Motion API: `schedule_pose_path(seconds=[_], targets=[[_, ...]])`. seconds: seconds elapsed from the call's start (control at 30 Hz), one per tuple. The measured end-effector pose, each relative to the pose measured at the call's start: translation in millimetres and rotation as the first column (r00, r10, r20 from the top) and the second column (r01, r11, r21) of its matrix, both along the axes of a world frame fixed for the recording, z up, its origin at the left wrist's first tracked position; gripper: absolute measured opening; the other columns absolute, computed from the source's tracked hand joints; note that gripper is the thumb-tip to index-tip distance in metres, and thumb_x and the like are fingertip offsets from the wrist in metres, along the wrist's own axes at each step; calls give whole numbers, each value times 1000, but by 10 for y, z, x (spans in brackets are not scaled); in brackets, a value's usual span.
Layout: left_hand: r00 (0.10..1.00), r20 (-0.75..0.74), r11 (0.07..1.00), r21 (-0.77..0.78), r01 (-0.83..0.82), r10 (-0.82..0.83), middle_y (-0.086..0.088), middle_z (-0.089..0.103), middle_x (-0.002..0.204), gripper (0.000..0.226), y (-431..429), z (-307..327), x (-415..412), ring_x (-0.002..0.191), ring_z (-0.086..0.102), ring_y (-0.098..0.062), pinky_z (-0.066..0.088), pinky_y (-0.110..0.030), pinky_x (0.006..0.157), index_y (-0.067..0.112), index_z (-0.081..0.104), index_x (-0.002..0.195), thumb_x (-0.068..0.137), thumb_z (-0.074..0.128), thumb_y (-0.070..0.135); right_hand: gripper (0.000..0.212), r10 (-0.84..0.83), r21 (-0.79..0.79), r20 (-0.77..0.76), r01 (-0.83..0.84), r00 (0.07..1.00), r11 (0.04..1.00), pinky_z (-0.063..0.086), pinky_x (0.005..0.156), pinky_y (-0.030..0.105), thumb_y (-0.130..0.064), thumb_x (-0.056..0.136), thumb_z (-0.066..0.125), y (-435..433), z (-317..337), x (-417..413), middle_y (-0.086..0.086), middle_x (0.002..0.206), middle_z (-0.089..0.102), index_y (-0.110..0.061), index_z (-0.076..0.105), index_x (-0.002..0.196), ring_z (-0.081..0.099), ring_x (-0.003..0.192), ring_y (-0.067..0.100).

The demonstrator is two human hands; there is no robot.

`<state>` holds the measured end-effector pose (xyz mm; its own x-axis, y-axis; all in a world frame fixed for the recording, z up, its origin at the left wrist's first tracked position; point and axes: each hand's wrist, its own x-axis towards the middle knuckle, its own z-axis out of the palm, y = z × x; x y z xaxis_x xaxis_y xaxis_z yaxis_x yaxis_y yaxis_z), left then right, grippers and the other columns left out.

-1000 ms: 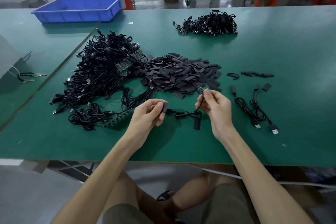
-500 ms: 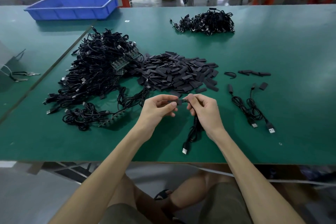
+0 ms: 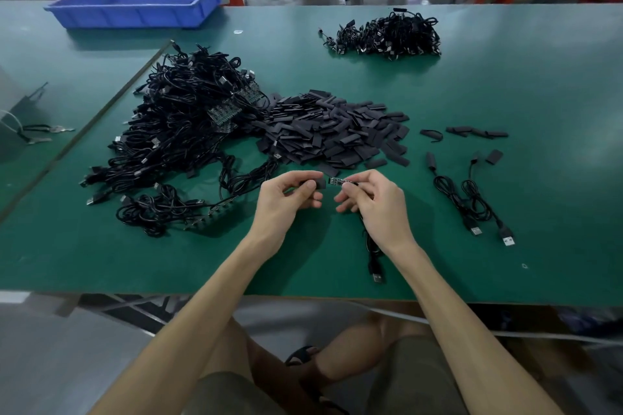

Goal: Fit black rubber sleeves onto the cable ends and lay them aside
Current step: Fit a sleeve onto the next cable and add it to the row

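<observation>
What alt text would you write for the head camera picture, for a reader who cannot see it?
Over a green table, a person's left hand pinches a black rubber sleeve and the right hand pinches a cable end, the sleeve not yet on it. Behind lie a pile of sleeves and tangled black cables.

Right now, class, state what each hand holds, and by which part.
Left hand pinches a black rubber sleeve by its rear half. Right hand pinches the cable just behind its bare board end, which points at the sleeve.
</observation>
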<state>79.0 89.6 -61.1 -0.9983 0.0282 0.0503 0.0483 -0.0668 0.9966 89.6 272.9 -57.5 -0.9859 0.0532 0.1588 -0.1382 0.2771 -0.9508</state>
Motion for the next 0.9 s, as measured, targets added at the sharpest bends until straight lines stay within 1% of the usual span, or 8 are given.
schedule_pose_path(seconds=[0.1, 0.17, 0.27, 0.33, 0.53, 0.7, 0.8, 0.9], targets=[[999, 4, 997, -54, 54, -53, -15, 76, 105, 22, -31, 41, 0, 82, 72, -20, 59, -28, 78, 0, 72, 115, 94, 65, -4, 7, 16, -2, -7, -16, 1000, 1000, 54, 63, 21, -12, 101, 65, 8, 2, -4, -1, 78, 78, -10, 69, 97, 75, 65, 15], [997, -47, 982, -181, 50, -59, -15, 76, 102, 23, -54, 73, 10, 80, 73, -18, 60, -28, 78, 3, 73, 116, 95, 66, -2, 8, 20, -5, -12, -20, 1000, 1000, 55, 63, 23, -13, 101, 65, 18, 2, 0, -2, 78, 78, -11, 71, 97, 75, 65, 15], [968, -249, 838, -537, -102, -41, 0, 70, 91, 22, -134, 86, -3, 73, 66, -9, 50, -15, 77, 15, 75, 116, 96, 67, 8, 9, 20, 12, -15, -19, 1000, 1000, 55, 65, 23, -15, 101, 65, 33, -9, -1, -4, 76, 77, -14, 73, 96, 71, 62, 13], [944, -320, 763, -629, -146, -83, 6, 63, 86, 21, -165, 92, 9, 74, 62, -8, 45, -12, 75, 16, 75, 115, 96, 68, 11, 10, 23, 43, -19, -22, 1000, 999, 54, 66, 20, -18, 101, 66, 32, -13, -4, -6, 75, 76, -17, 75, 96, 68, 60, 11], [917, -377, 762, -630, -149, -131, 9, 62, 88, 17, -157, 47, 51, 74, 61, -6, 44, -13, 74, 13, 75, 113, 99, 64, 13, 12, 44, 39, -13, -43, 999, 998, 50, 66, 19, -21, 100, 68, 28, -18, -18, -6, 75, 76, -17, 78, 96, 64, 61, 8], [919, -391, 830, -528, -177, -52, 7, 64, 86, 16, -194, 52, 57, 69, 61, -9, 49, -19, 67, 12, 77, 108, 100, 64, 17, 13, 53, 13, -10, -53, 999, 999, 49, 64, 21, -21, 100, 68, 34, -24, -23, -3, 72, 74, -17, 79, 95, 60, 58, 9], [917, -399, 856, -476, -201, -6, 3, 66, 87, 16, -195, 55, 62, 68, 62, -12, 52, -24, 67, 11, 78, 106, 100, 64, 16, 15, 73, -31, -2, -73, 997, 997, 48, 62, 21, -23, 101, 67, 40, -25, -21, -1, 70, 73, -18, 78, 93, 58, 58, 10], [913, -408, 864, -460, -204, -2, 0, 68, 89, 14, -196, 61, 62, 67, 64, -14, 53, -26, 68, 12, 78, 104, 99, 66, 13, 15, 105, 1, 3, -105, 994, 994, 46, 62, 20, -26, 101, 66, 32, -34, -21, -4, 67, 69, -21, 78, 93, 56, 57, 9]])
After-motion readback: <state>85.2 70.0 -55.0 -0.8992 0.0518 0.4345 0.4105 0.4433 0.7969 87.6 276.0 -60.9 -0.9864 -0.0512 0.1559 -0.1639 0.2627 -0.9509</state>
